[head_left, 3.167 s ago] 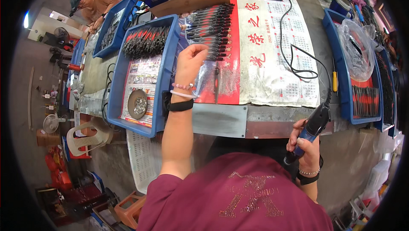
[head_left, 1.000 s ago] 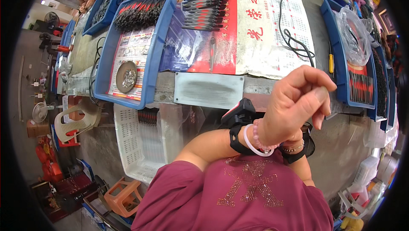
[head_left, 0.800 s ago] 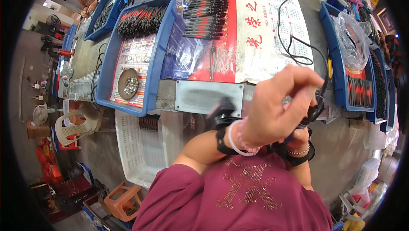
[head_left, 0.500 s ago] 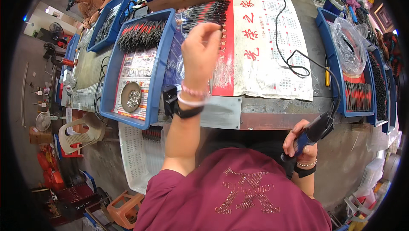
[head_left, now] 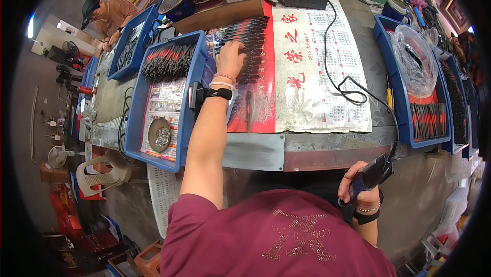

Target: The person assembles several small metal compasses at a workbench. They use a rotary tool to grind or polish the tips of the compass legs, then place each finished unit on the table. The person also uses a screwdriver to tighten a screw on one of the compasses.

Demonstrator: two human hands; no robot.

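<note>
My left hand [head_left: 229, 61] reaches over a row of slender black-and-red rod-like parts [head_left: 250, 67] laid side by side on a red sheet. Its bent fingers are over the left end of the rods; the fingertips are too hidden to show a grip. One similar rod [head_left: 249, 112] lies alone nearer the table's front edge. My right hand [head_left: 360, 189] is wrapped round a corded electric screwdriver [head_left: 375, 172], black and dark blue, held before my body off the table's edge. Its black cable [head_left: 393, 134] runs up and across the table.
At left, a blue tray [head_left: 134, 144] holds more rods and a round dish [head_left: 160, 134] of small shiny pieces. A calendar sheet [head_left: 327, 108] covers the middle. Another blue tray [head_left: 417, 144] at right holds rods and a plastic bag. A co-worker [head_left: 110, 14] sits far left.
My left hand has gone down and slightly left from above the table to the row of rods. The right hand still holds the screwdriver, a little lower in view.
</note>
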